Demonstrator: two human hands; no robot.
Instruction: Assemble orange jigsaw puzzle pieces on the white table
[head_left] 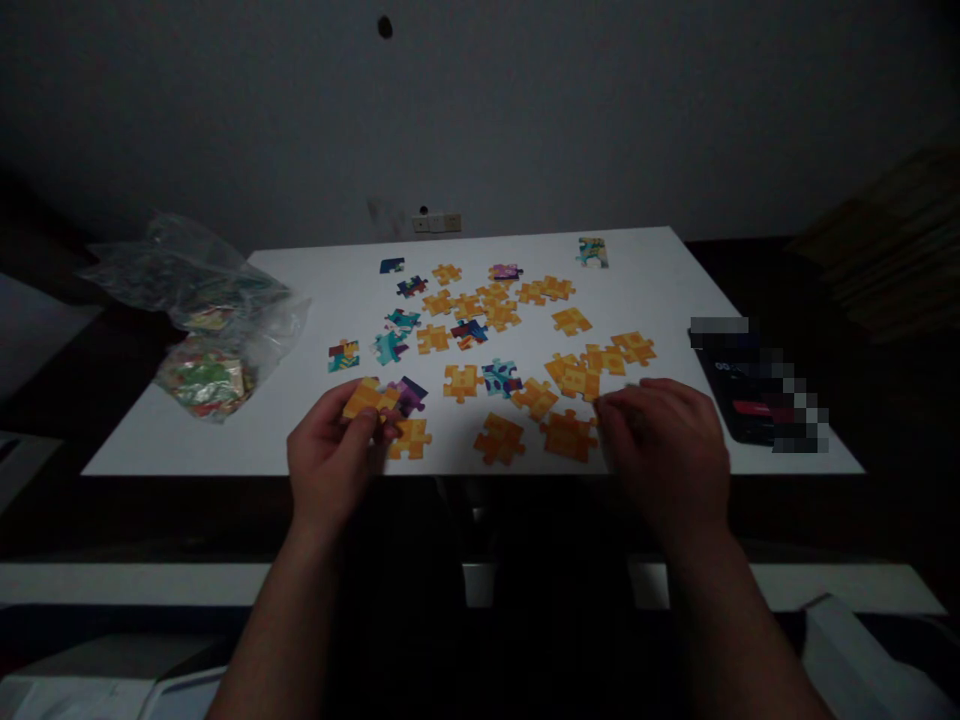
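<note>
Left hand [330, 455] at the near edge of the white table [660, 270], fingers clamped on an orange piece [365, 397], thumb on top so the piece stays flat and readable; a purple piece [409, 394] sits touching it, possibly already joined, light too dim to be sure. Another orange piece [410, 438] lies just beside the left fingertips. Right hand [664, 450] rests palm down at the near edge, fingers together and curled, tips by an orange piece [568, 435]; cannot tell whether it is pinching anything underneath. Rest of the loose pieces [487, 310] are spread over the table middle, most orange back up, a few colour side up, laid single-layer so each one is visible and reachable. One piece [592, 251] sits apart at the far edge. Clear plastic bag [202, 310] with more pieces is parked on the left corner, out of the working area. Dark flat object [739, 395] on the right edge, partly blurred, well apart from the pieces. Wall socket [436, 222] behind the table.
</note>
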